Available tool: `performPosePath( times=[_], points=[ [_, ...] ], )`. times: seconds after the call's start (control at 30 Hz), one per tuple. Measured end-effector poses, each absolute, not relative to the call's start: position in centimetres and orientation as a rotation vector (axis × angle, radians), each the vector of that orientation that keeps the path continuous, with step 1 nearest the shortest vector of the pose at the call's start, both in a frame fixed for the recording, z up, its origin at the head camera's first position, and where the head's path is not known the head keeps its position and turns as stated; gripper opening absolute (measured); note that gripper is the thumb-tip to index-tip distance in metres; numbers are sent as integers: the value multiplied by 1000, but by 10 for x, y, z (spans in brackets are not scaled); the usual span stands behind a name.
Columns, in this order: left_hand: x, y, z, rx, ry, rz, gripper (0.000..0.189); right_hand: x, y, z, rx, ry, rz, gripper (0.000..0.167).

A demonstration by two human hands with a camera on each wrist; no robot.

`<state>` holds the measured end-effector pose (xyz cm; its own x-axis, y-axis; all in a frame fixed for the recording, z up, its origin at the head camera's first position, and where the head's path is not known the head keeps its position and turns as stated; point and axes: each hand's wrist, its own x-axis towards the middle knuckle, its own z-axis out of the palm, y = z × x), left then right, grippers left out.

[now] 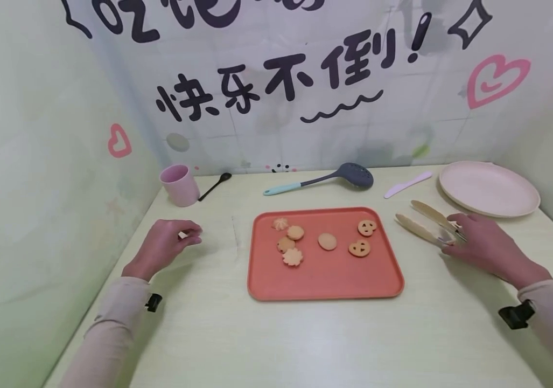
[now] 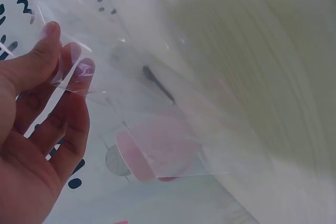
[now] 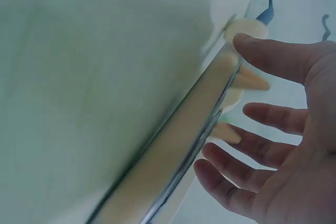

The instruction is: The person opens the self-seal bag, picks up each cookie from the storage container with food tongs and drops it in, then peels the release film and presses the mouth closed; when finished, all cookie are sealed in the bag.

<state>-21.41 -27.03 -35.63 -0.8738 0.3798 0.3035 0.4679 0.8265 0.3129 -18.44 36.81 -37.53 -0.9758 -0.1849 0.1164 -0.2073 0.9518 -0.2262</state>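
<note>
My left hand (image 1: 162, 242) pinches a clear plastic bag (image 2: 142, 114) between thumb and fingertips. The bag is almost invisible in the head view, spreading toward the tray. On the right, my right hand (image 1: 487, 242) is over the handle end of wooden-armed tongs (image 1: 419, 227), whose tips point at the tray. In the right wrist view, the thumb and loosely bent fingers lie apart on either side of the tongs (image 3: 168, 156). Between the hands sits an orange-red tray (image 1: 324, 283) bearing several cookies, among them a flower-shaped cookie (image 1: 293, 257) and a pretzel-shaped cookie (image 1: 359, 248).
At the back left are a pink cup (image 1: 181, 188) and a small black spoon (image 1: 214, 187). Behind the tray lies a dark slotted spoon (image 1: 355, 175) with a light blue handle. A lilac knife (image 1: 407, 185) and a pink plate (image 1: 489, 188) are at the back right.
</note>
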Motion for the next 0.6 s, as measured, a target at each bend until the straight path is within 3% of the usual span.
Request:
performPosePath(
  times=[0.6],
  points=[
    [-215, -274, -362, -622, -2874, -536, 23, -185, 385, -377, 156, -3099, 466, 66]
  ],
)
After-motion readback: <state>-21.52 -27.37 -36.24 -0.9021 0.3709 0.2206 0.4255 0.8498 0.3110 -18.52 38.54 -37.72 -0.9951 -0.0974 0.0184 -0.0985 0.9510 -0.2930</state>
